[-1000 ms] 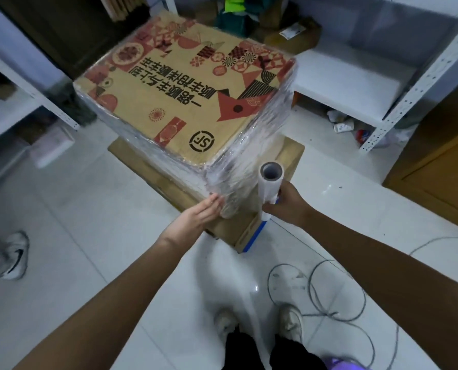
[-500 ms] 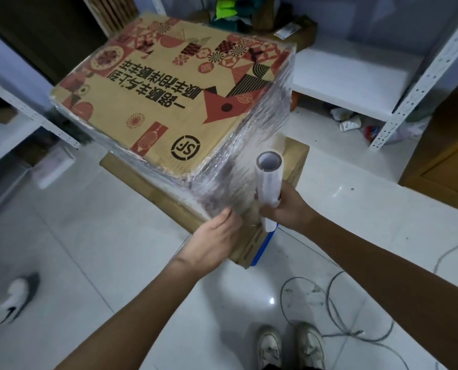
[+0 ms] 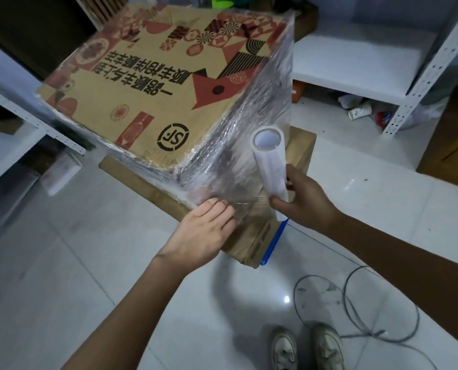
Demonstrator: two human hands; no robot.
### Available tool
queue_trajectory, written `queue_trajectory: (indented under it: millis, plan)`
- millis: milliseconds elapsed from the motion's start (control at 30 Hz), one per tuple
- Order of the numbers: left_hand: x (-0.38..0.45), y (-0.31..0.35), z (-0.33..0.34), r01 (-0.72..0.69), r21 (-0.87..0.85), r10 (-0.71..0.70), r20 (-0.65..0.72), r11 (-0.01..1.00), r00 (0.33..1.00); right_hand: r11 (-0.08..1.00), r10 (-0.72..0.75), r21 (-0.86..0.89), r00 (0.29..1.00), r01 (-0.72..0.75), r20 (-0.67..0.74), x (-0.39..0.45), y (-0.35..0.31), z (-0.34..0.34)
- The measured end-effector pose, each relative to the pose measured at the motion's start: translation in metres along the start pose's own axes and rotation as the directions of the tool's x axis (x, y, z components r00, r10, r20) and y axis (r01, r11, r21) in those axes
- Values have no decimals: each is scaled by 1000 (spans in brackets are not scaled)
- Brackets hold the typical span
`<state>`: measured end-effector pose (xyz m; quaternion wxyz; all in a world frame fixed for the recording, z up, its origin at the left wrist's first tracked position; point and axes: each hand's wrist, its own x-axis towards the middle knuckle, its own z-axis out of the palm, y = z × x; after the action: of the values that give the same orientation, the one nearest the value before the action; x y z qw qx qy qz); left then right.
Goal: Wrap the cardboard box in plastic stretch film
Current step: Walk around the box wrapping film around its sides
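Left fingers (image 3: 222,209) flat, pressing film (image 3: 238,166) on box (image 3: 147,84) near corner; box sits on lower carton (image 3: 300,150). Right hand (image 3: 302,198) grips roll (image 3: 270,161). Keep film taut, overlap layers.

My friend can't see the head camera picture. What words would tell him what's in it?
A person's left hand presses stretch film flat against a printed cardboard box, while the right hand grips the film roll upright beside it. The box sits on a flatter carton on a white tiled floor.
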<state>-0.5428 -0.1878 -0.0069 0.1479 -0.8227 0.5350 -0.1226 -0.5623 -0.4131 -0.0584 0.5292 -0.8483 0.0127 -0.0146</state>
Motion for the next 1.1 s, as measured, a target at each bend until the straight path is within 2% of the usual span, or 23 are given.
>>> queue_trajectory:
  millis: [100, 200, 367, 533, 667, 933, 1000, 1100]
  plan:
    - [1, 6, -1, 40, 14, -40, 30, 999, 999, 999, 7, -37, 998, -5, 69, 3, -6, 7]
    - [1, 9, -4, 53, -26, -51, 73, 998, 996, 994, -57, -95, 998, 57, -3, 10, -10, 6]
    - [-2, -9, -9, -54, -99, 64, 91, 994, 994, 998, -58, 44, 994, 55, 92, 22, -9, -11]
    - [-4, -15, -10, -121, -42, 125, 102, 992, 987, 999, -45, -10, 981, 48, 188, 29, -6, -30]
    - [-1, -15, -7, -105, 0, 105, 92, 994, 990, 997, -23, -65, 970, 40, 243, 40, -3, -44]
    - [9, 4, -2, -76, 140, 49, 191, 987, 980, 993, -80, -55, 947, 102, 310, 64, 4, -56]
    - [19, 21, 6, -218, 248, 140, 298, 944, 944, 988, -117, -64, 946, 143, 304, 70, 6, -57]
    - [39, 36, 36, -487, 361, 245, 543, 795, 803, 981, -143, -83, 940, 177, 310, 77, 8, -59]
